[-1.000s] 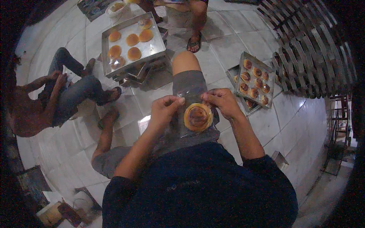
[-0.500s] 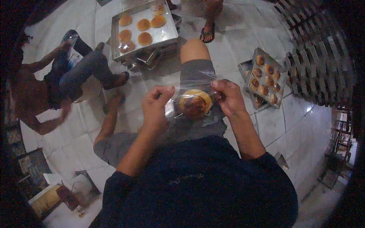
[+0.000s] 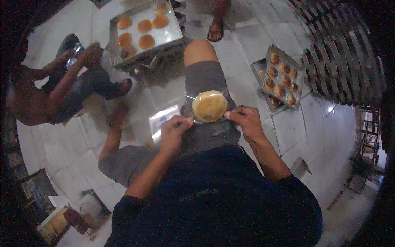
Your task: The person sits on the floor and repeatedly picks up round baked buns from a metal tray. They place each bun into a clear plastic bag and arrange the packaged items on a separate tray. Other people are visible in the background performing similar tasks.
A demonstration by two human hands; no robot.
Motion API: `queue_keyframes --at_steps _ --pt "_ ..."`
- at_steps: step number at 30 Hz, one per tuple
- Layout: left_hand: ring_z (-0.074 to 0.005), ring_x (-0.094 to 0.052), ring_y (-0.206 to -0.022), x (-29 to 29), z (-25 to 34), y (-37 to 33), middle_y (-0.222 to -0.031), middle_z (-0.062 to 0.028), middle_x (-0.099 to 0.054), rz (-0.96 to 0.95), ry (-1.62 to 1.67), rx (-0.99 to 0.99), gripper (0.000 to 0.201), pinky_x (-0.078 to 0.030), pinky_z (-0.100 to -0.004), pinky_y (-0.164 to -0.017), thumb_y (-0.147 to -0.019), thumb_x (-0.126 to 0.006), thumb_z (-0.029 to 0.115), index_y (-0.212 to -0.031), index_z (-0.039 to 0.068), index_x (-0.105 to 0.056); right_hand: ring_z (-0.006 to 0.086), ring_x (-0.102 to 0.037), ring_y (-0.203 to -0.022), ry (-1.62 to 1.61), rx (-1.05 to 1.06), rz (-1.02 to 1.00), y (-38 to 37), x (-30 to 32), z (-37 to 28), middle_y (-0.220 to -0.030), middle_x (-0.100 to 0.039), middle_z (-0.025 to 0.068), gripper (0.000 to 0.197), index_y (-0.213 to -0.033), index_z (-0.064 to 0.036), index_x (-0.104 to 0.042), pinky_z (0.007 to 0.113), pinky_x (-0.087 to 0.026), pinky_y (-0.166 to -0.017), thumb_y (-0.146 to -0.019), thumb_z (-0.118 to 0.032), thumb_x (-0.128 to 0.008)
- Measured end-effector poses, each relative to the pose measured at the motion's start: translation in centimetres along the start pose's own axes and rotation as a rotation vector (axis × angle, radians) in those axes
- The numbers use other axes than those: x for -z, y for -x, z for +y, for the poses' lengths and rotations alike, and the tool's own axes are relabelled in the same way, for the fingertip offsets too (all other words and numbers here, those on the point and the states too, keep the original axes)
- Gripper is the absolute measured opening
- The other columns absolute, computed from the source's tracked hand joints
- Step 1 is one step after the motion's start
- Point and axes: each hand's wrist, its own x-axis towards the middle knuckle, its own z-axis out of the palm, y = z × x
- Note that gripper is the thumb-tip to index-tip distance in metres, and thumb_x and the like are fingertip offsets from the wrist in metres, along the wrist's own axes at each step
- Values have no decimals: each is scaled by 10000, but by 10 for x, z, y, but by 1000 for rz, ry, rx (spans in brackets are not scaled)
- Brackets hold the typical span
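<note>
A round golden bun [image 3: 210, 106] in a clear plastic bag hangs over my grey-clad thigh, its plain pale side facing up. My left hand [image 3: 173, 131] pinches the bag's lower left corner between thumb and fingers. On the other side, my right hand [image 3: 247, 120] pinches the bag near the bun's lower right edge. The bag's film is hard to trace, though a glint shows at its upper left. Beside my left hand lies a shiny, flat clear sheet or pack of plastic [image 3: 162, 120].
A large metal tray [image 3: 177, 33] with several golden buns stands ahead to the left. At the right, a smaller tray [image 3: 269, 55] of brown-topped buns rests across another. Metal racks [image 3: 335, 53] are beyond it. A co-worker [image 3: 53, 90] sits at the left, holding clear plastic.
The bagged bun has turned over from its dark brown top to its pale side. Both my hands have moved slightly lower. The co-worker's arms have moved toward the plastic.
</note>
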Motion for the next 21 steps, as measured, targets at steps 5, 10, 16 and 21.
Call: queue_keyframes --at_steps 5,10,16,21 --pt "-164 -583 -802 -9 -3 -5 -850 -82 -653 -55 -74 -219 212 -447 -311 -736 -876 -694 218 -882 6 -696 102 -600 -675 61 84 48 -15 2 17 -792 -686 42 163 -939 0 -697 247 -483 -606 -830 -107 -752" --pt "-199 -588 -862 -17 -18 -23 -901 -116 -632 -33 -260 -414 212 -458 -332 -779 -878 -680 200 -926 -4 -649 161 -669 -824 262 271 182 -36 6 2 -968 -719 72 398 -1211 5 -624 285 -552 -736 -895 -220 -716" --pt "-185 -571 -982 16 0 2 -1020 -74 -617 135 48 -358 187 -459 -328 -870 -945 -604 155 -1056 6 -623 206 -681 -975 463 219 -211 -22 -85 -90 -1113 -696 142 566 -1223 -32 -608 395 -547 -825 -792 -341 -806" --pt "-184 -576 -1009 76 -74 47 -1053 -79 -636 371 -101 -243 176 -457 -313 -893 -927 -616 97 -1075 6 -642 354 -672 -1011 195 560 -481 -79 -118 -74 -1178 -650 188 636 -1276 -58 -577 436 -547 -871 -779 -390 -795"
